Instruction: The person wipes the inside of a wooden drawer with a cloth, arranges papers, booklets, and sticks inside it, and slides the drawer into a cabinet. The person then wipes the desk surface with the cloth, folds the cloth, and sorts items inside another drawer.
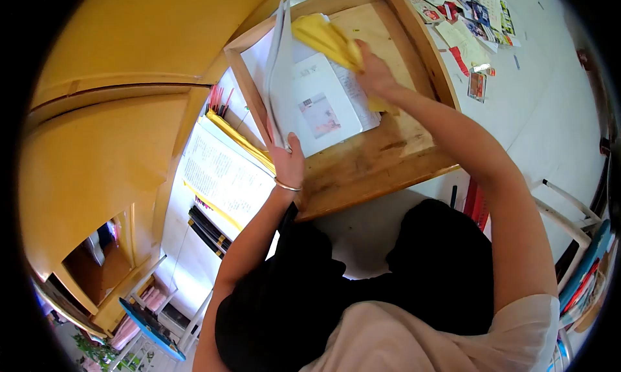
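My left hand (289, 162) is closed around the lower end of a thin white booklet (279, 74), held on edge at the left side of a wooden drawer (427, 55). My right hand (375, 73) grips a folded yellow cloth (326, 39), slightly blurred, above the drawer's middle. Beneath the hands, a white book (321, 97) with a pinkish picture on its cover lies in the drawer. A printed page (358, 94) sticks out from under it on the right.
Printed papers (223, 162) with yellow edging lie on the floor left of the drawer, near black strips (208, 230). A yellow cabinet (116, 139) stands further left. Scattered leaflets (475, 20) and a small clear packet (477, 85) lie at upper right. A blue-seated stool (152, 330) is at lower left.
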Motion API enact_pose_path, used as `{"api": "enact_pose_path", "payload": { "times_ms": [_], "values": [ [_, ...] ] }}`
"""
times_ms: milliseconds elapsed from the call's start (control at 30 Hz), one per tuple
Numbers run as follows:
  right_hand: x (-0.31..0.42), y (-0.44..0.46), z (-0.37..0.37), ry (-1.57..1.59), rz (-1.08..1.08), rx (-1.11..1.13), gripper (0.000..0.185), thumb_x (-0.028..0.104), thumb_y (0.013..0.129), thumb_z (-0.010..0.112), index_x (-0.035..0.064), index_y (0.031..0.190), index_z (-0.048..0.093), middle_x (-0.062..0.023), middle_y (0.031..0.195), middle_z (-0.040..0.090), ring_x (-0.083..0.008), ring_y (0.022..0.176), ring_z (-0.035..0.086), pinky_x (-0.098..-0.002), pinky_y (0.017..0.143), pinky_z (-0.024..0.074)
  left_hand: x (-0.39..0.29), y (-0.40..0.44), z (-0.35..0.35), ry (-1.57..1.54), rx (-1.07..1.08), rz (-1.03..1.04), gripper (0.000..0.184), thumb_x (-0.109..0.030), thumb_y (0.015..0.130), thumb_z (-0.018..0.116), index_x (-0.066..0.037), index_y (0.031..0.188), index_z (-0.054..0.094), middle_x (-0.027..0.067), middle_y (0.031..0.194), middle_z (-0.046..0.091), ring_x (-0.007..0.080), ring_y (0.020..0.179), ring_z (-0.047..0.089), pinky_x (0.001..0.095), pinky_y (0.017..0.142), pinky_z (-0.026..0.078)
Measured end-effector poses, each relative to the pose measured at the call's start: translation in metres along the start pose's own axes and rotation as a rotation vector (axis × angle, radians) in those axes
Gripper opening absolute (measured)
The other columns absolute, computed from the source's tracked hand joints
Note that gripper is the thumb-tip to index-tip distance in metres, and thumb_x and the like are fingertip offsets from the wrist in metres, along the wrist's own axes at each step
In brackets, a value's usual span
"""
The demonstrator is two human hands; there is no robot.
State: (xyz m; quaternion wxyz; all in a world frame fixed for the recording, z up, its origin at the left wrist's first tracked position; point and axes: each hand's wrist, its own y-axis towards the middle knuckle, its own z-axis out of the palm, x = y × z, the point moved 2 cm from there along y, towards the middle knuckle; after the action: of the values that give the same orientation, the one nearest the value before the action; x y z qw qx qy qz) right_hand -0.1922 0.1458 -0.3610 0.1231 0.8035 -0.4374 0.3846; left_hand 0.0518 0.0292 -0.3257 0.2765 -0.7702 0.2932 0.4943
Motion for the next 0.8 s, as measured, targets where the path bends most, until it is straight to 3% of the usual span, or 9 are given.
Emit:
{"api": "enact_pose_path", "payload": {
  "times_ms": [67,133,233,433,633,700,733,767,800],
  "values": [
    [-0.020,0.000,-0.024,0.141,-0.005,-0.059,0.051,0.012,0.074,0.059,0.0065,0.122,0.044,-0.0188,0.088,0.057,-0.0274,0.076,0.057,-0.0351,0.069,0.0470,-0.003,-0.001,-0.001,0.028,-0.008,0.057,0.055,-0.003,0.086,0.042,0.004,0.137,0.024,0.0218,0.129,0.044,0.0283,0.115,0.047,0.0319,0.098,0.034],
    [-0.037,0.004,-0.048,0.633,0.447,0.167,0.032,0.009,0.073,0.056,-0.0010,0.104,0.054,-0.0124,0.075,0.054,-0.0252,0.072,0.056,-0.0390,0.064,0.0481,-0.009,0.000,0.002,0.008,0.040,0.065,0.061,0.001,0.082,0.041,0.002,0.139,0.019,0.0219,0.133,0.039,0.0297,0.119,0.044,0.0321,0.100,0.032],
    [-0.041,0.005,-0.055,0.827,0.612,0.207,0.016,0.008,0.072,0.055,-0.0021,0.084,0.055,-0.0094,0.070,0.051,-0.0237,0.062,0.052,-0.0406,0.060,0.0476,-0.032,0.002,0.007,0.058,0.097,0.118,0.069,0.007,0.077,0.044,0.000,0.141,0.018,0.0227,0.139,0.031,0.0339,0.126,0.035,0.0345,0.105,0.026],
    [0.012,0.008,-0.014,1.208,0.643,0.462,0.031,0.008,0.072,0.052,-0.0009,0.101,0.047,-0.0124,0.091,0.050,-0.0247,0.080,0.051,-0.0386,0.075,0.0475,-0.034,0.011,0.025,0.347,0.166,0.288,0.079,0.007,0.072,0.054,-0.004,0.142,0.018,0.0237,0.141,0.025,0.0415,0.132,0.019,0.0443,0.109,0.015],
    [0.037,0.005,-0.015,1.220,0.617,0.528,0.033,0.009,0.074,0.050,-0.0044,0.104,0.049,-0.0134,0.092,0.057,-0.0253,0.082,0.056,-0.0360,0.076,0.0473,-0.030,0.008,0.040,0.772,0.271,0.175,0.080,-0.005,0.075,0.060,-0.014,0.143,0.018,0.0217,0.143,0.023,0.0399,0.133,0.018,0.0552,0.105,0.012],
    [0.028,0.004,-0.024,0.799,0.510,0.321,0.030,0.010,0.075,0.050,-0.0039,0.102,0.052,-0.0137,0.093,0.058,-0.0237,0.085,0.057,-0.0356,0.075,0.0466,-0.024,0.014,0.034,0.697,0.227,0.224,0.073,-0.009,0.078,0.059,-0.011,0.141,0.023,0.0221,0.141,0.028,0.0395,0.131,0.023,0.0520,0.105,0.016],
    [0.044,-0.009,-0.037,0.732,0.429,0.118,0.029,0.012,0.076,0.052,-0.0035,0.100,0.054,-0.0140,0.094,0.059,-0.0223,0.084,0.057,-0.0347,0.074,0.0465,-0.024,0.018,0.028,0.623,0.182,0.280,0.066,-0.013,0.081,0.058,-0.009,0.139,0.027,0.0225,0.138,0.032,0.0390,0.128,0.029,0.0488,0.104,0.021],
    [0.041,-0.011,-0.036,0.729,0.432,0.123,0.029,0.012,0.076,0.052,-0.0035,0.100,0.054,-0.0140,0.094,0.059,-0.0223,0.084,0.057,-0.0347,0.074,0.0465,-0.021,0.021,0.019,0.621,0.181,0.274,0.066,-0.013,0.081,0.058,-0.009,0.139,0.027,0.0225,0.138,0.032,0.0390,0.128,0.029,0.0488,0.104,0.021],
    [0.034,-0.013,-0.034,0.675,0.451,0.219,0.029,0.012,0.076,0.054,-0.0030,0.101,0.054,-0.0140,0.094,0.060,-0.0229,0.084,0.057,-0.0343,0.073,0.0468,-0.020,0.025,0.008,0.412,0.217,0.022,0.057,-0.016,0.084,0.056,-0.006,0.136,0.033,0.0235,0.134,0.037,0.0387,0.124,0.035,0.0443,0.103,0.025]
  ]
}}
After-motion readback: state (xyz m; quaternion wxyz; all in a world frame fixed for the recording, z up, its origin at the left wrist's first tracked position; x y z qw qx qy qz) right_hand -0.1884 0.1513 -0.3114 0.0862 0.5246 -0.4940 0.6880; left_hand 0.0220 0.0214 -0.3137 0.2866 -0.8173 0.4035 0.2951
